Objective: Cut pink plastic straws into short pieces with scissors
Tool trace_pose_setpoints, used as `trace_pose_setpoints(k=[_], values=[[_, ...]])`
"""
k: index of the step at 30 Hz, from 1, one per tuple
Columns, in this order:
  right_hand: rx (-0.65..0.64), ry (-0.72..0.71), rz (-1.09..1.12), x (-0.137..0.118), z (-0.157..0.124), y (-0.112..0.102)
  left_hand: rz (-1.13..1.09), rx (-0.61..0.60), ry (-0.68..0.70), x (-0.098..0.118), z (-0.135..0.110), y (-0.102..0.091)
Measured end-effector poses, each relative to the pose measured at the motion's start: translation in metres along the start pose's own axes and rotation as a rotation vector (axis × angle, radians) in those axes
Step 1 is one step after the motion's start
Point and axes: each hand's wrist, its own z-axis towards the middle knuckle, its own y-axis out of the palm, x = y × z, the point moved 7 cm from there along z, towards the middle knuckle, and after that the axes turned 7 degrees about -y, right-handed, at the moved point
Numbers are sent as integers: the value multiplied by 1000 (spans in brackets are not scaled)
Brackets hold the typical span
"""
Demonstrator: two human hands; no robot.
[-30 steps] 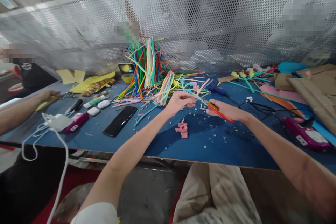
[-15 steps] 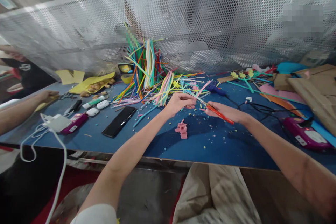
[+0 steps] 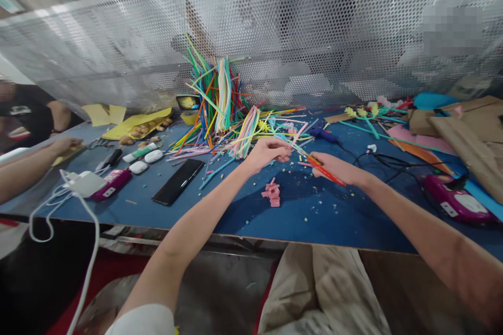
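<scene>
My left hand [image 3: 271,154] is closed in a pinch above the blue table [image 3: 228,214]. A pink pipe cleaner [image 3: 299,133] sticks up from its fingertips, whose exact grip is partly hidden. My right hand [image 3: 330,166] is closed around scissors [image 3: 327,171] with orange-red handles. Their metal blades point left, close to the left fingertips and the pink strip. In front of both hands lies a small heap of short pink pieces [image 3: 272,193]. Tiny cut bits are scattered around it.
Behind my hands stand bundled coloured pipe cleaners [image 3: 223,94], before a perforated metal screen [image 3: 314,36]. Left are a black phone [image 3: 178,182], white cables and another person's arm [image 3: 39,159]. Right are a blue glue gun [image 3: 324,135], its dark cord, a purple device [image 3: 458,199] and cardboard [image 3: 471,146].
The pink pipe cleaner has swung left and stands steeper by the blades. Both my hands and the scissors have shifted slightly left. The other person at the left has moved.
</scene>
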Motion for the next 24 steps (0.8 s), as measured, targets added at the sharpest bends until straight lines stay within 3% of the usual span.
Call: trace_pose_setpoints(k=[5, 10, 17, 21, 24], values=[[20, 0, -3, 2, 1, 2, -17, -1, -17, -1, 1, 1], [134, -6, -55, 4, 5, -7, 68, -37, 11, 9, -3, -3], [440, 59, -139, 36, 5, -65, 688, -507, -26, 8, -19, -1], [631, 195, -375, 62, -7, -104, 786, -450, 4, 6, -16, -9], [699, 321, -537, 79, -16, -124, 922, -311, 95, 7, -10, -12]])
